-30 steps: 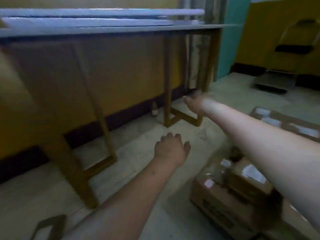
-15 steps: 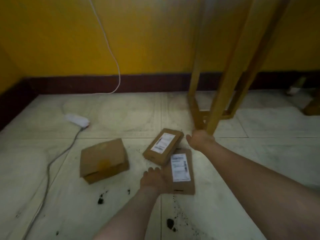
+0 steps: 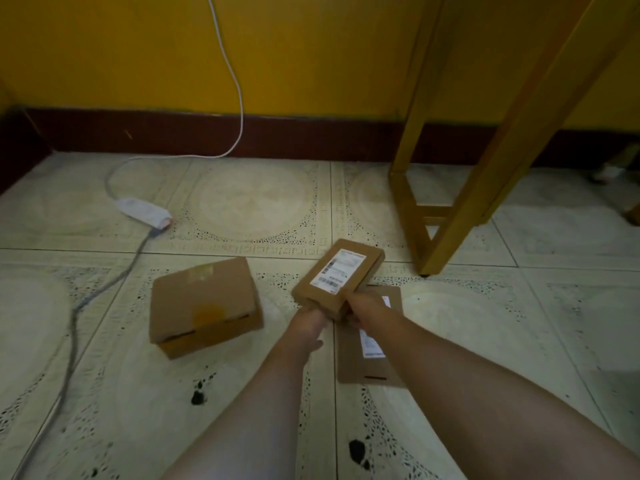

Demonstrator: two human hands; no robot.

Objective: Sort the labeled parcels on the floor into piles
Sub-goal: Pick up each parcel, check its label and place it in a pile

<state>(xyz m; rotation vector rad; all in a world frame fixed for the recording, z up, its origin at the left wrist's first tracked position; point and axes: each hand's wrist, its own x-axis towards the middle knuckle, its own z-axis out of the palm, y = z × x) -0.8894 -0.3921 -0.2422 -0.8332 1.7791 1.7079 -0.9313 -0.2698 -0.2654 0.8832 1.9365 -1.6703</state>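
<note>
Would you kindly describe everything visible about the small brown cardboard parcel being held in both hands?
The small brown cardboard parcel is a flat rectangular box with rounded corners, plain apart from a white shipping label with barcodes on its top face. It is closed and tilted, its far end toward the yellow table leg. The left hand and right hand grip its near end. It overlaps a flat brown cardboard mailer on the floor.

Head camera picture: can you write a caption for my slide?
Both hands lift a small labeled parcel off the tiled floor, between a bigger box and a flat parcel.

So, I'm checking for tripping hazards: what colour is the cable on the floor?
White, the cable greying past the adapter; only the head view shows it.
</note>
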